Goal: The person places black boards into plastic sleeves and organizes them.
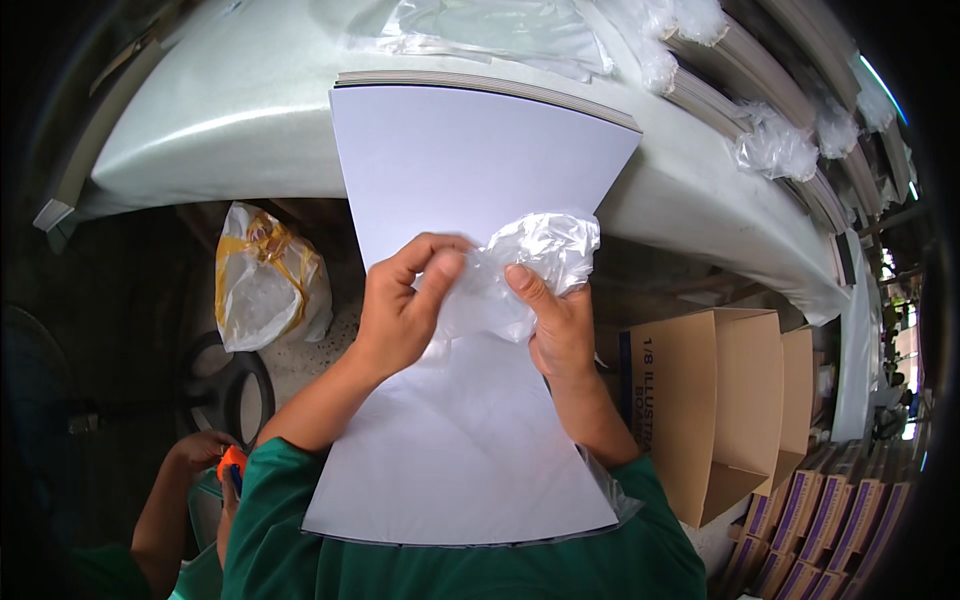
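A tall stack of white boards (470, 160) leans from the table edge toward my body. Its lower part appears to be sleeved in see-through plastic. Bunched above the boards is the plastic bag's loose end (548, 245), crumpled and shiny. My left hand (405, 310) pinches the plastic between thumb and fingers. On the other side, my right hand (560, 320) grips the bunched part with the thumb on top, its other fingers mostly hidden behind the plastic.
The table (230, 130) has a pale cover; flat plastic bags (490, 35) lie at its far side. Wrapped board stacks (760, 130) line the right. An open cardboard box (670, 400) stands at right. A tied white bag (265, 290) sits left, near another person's hands holding an orange tool (232, 462).
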Tool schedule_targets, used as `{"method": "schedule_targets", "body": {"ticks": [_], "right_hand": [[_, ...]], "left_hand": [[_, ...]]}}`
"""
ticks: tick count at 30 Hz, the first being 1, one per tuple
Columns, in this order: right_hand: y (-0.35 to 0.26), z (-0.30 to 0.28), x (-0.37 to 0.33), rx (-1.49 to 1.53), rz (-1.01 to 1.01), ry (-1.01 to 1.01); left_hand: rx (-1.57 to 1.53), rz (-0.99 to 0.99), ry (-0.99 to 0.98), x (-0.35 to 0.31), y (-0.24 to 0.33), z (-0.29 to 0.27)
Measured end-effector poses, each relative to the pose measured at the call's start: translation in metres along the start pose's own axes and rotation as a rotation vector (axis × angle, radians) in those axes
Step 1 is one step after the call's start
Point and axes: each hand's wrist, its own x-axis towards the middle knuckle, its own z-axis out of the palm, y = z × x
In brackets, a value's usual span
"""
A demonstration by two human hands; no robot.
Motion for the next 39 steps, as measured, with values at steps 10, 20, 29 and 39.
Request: {"method": "schedule_targets", "body": {"ticks": [10,20,29,39], "right_hand": [[0.003,-0.005,-0.002,0.179,0.191,-0.139],[0.009,-0.005,-0.002,0.148,0.101,-0.059],[0.004,-0.020,0.001,0.224,0.078,-0.486],[-0.048,-0.085,-0.005,0.312,0.338,-0.383]], "left_hand": [[0.006,0.140,0.035,-0.007,0.000,0.001],[0.024,0.137,0.008,-0.008,0.005,0.003],[-0.375,0.048,0.155,0.005,0.017,0.015],[-0.325,-0.034,-0.800,-0.006,0.019,-0.022]]}}
